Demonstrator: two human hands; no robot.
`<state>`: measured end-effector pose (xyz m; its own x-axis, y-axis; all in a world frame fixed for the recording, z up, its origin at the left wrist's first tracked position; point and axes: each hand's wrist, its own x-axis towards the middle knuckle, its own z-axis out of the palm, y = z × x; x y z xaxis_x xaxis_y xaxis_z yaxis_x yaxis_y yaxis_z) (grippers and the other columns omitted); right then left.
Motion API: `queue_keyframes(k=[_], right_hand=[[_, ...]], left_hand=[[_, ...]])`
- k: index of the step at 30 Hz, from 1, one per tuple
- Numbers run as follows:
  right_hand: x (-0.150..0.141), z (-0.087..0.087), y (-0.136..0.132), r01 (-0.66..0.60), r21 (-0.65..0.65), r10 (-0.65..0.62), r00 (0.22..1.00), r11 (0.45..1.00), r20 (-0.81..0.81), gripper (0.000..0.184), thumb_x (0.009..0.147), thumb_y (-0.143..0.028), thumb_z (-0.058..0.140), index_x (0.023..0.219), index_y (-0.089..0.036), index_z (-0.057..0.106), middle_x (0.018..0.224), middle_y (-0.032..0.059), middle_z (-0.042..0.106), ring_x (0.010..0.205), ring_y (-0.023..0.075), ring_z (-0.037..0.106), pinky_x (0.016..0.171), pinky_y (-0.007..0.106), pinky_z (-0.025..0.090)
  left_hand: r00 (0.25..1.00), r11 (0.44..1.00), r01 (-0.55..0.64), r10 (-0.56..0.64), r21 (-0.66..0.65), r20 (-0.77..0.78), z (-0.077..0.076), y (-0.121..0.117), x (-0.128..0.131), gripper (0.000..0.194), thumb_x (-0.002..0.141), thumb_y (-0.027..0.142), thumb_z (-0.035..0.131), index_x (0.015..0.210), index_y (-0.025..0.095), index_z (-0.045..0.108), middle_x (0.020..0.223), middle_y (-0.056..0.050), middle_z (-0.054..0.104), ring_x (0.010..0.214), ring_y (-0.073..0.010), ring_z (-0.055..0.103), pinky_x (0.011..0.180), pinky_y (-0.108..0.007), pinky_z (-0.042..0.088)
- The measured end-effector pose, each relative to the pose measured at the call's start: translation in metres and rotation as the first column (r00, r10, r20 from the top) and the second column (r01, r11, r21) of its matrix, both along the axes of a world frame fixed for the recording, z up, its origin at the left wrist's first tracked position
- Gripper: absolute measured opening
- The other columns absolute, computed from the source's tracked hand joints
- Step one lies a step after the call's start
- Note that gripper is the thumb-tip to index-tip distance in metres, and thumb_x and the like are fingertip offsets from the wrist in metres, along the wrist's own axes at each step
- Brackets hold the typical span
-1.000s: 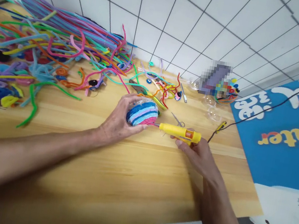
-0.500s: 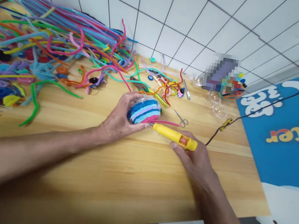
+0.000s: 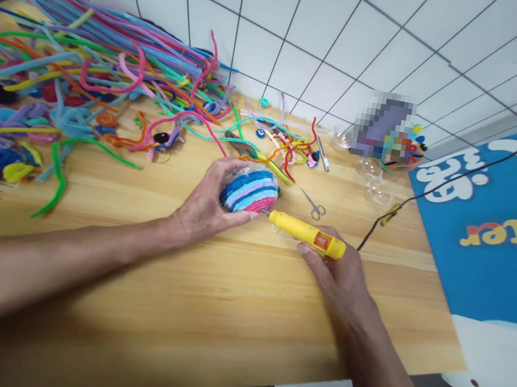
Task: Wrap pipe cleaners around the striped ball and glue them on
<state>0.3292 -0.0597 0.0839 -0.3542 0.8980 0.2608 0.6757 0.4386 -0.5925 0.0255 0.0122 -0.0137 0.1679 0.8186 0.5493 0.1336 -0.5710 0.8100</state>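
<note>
My left hand [image 3: 204, 201] cups a ball [image 3: 249, 190] wrapped in blue, light blue and pink pipe cleaners, holding it just above the wooden table [image 3: 201, 290]. In my right hand [image 3: 339, 274] is a yellow glue gun [image 3: 307, 233], gripped with fingers closed round its body. Its tip touches the ball's lower right side, where the pink winding lies. A black cord [image 3: 434, 188] runs from the gun up to the right.
A big heap of coloured pipe cleaners [image 3: 86, 63] covers the table's far left. Small scissors [image 3: 314, 204], clear plastic half-spheres [image 3: 374, 186] and a pen [image 3: 323, 154] lie behind the ball. A blue banner [image 3: 498, 222] is at the right, beyond the table edge.
The loose pink pipe-cleaner end that stuck out to the right of the ball is no longer visible. The glue gun has shifted slightly, its tip still at the ball.
</note>
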Motion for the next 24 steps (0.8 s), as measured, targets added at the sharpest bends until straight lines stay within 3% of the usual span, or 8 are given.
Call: queue_keyframes(k=[7,14,20,24], right_hand=[[-0.002,-0.001,-0.002,-0.049,0.142,0.038,0.996,0.989,0.083,0.021,0.115,-0.033,0.068,0.133,-0.025,0.076,0.115,0.009,0.09,0.096,0.0269,0.087,0.082,0.036,0.069],[0.003,-0.003,-0.001,-0.02,0.193,-0.007,0.991,0.981,0.137,0.019,0.114,-0.028,0.068,0.132,-0.025,0.075,0.11,0.0078,0.089,0.088,0.0261,0.087,0.078,0.036,0.07],[-0.001,-0.007,-0.001,-0.095,0.221,0.07,0.99,0.971,0.121,0.024,0.114,-0.027,0.068,0.138,-0.025,0.073,0.118,0.0104,0.091,0.097,0.0269,0.09,0.084,0.037,0.073],[0.0,-0.009,-0.003,-0.067,0.239,0.038,0.992,0.969,0.124,0.028,0.114,-0.031,0.07,0.14,-0.024,0.074,0.124,0.0141,0.091,0.104,0.0299,0.09,0.089,0.042,0.074]], left_hand=[[1.0,1.0,-0.022,0.021,0.011,0.004,-0.002,0.001,0.001,0.09,0.089,0.047,0.104,0.162,0.033,0.051,0.163,-0.016,0.063,0.154,-0.0372,0.067,0.132,-0.064,0.058],[1.0,1.0,-0.03,0.03,0.008,-0.005,-0.001,0.001,0.001,0.091,0.09,0.046,0.102,0.163,0.033,0.048,0.162,-0.016,0.062,0.154,-0.0352,0.066,0.132,-0.062,0.059],[1.0,1.0,-0.012,0.012,0.003,-0.005,-0.001,0.001,0.0,0.089,0.092,0.051,0.1,0.163,0.032,0.049,0.162,-0.016,0.062,0.154,-0.0359,0.065,0.132,-0.063,0.058],[1.0,0.999,-0.028,0.028,0.019,-0.005,0.001,0.0,0.0,0.088,0.092,0.052,0.1,0.162,0.033,0.051,0.161,-0.015,0.063,0.152,-0.0356,0.067,0.13,-0.061,0.06]])
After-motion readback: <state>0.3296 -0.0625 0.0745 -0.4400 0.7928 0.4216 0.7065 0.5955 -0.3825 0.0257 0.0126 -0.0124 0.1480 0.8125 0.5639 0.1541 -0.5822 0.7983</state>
